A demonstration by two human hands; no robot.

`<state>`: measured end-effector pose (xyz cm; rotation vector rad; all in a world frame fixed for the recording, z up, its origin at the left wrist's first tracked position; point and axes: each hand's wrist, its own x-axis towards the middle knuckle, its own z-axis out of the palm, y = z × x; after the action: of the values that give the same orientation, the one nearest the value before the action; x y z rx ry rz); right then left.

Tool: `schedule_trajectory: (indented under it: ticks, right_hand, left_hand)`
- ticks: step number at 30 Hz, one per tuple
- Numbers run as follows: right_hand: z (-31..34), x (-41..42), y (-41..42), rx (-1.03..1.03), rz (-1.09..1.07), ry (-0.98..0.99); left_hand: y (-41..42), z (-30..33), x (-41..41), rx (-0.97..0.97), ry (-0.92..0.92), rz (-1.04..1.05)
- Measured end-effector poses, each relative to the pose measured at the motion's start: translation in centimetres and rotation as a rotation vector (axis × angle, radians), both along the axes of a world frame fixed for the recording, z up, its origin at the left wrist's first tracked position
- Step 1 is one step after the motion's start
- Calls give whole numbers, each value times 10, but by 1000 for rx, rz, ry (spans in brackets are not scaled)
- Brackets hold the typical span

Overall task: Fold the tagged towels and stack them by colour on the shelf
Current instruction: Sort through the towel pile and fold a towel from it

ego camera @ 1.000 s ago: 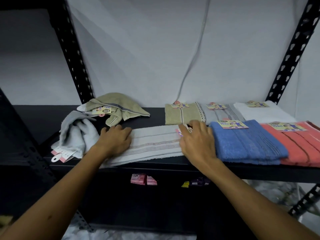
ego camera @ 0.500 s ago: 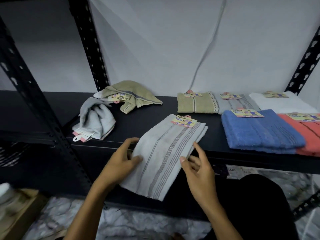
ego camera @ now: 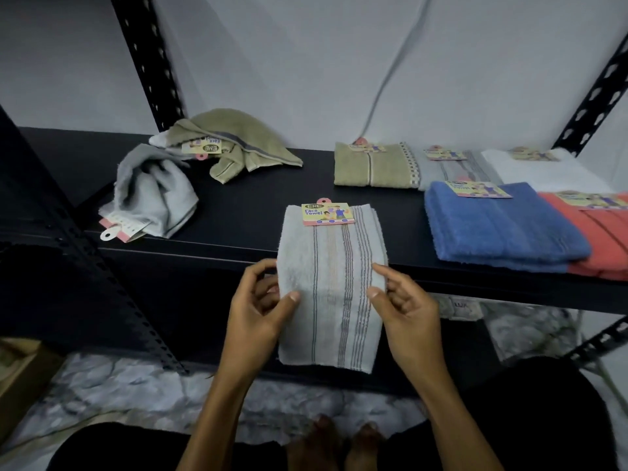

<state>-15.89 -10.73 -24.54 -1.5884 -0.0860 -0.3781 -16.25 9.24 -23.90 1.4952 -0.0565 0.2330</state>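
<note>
A folded grey striped towel (ego camera: 331,283) with a yellow tag at its far end lies half on the black shelf (ego camera: 238,212) and half hanging over the front edge. My left hand (ego camera: 261,314) pinches its left edge, thumb on top. My right hand (ego camera: 404,311) pinches its right edge the same way. Folded towels lie at the right: olive (ego camera: 370,166), grey (ego camera: 452,168), white (ego camera: 537,168), blue (ego camera: 499,226) and coral (ego camera: 601,239), each tagged. At the left lie a crumpled grey towel (ego camera: 153,195) and a crumpled olive towel (ego camera: 238,141).
Black perforated uprights stand at the back left (ego camera: 149,59), the front left (ego camera: 102,266) and the right (ego camera: 598,93). A grey wall with a hanging cable (ego camera: 390,69) is behind. A lower shelf and a mottled floor show below, with my feet (ego camera: 339,443).
The striped towel has been pulled off flat on the shelf and turned lengthwise, its tag now at the far end. Both hands shifted from pressing on it to pinching its side edges.
</note>
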Motion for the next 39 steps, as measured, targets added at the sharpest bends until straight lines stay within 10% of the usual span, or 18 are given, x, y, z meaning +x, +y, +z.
schedule_trajectory:
  ticks: [22, 33, 39]
  right_hand:
    - [8, 5, -22, -51, 196, 34]
    - [141, 45, -28, -99, 295, -50]
    - [193, 65, -36, -297, 274, -30]
  left_hand:
    - [25, 18, 16, 267, 12, -122]
    - [29, 144, 48, 127, -124, -112]
    - [25, 199, 64, 394, -230, -98]
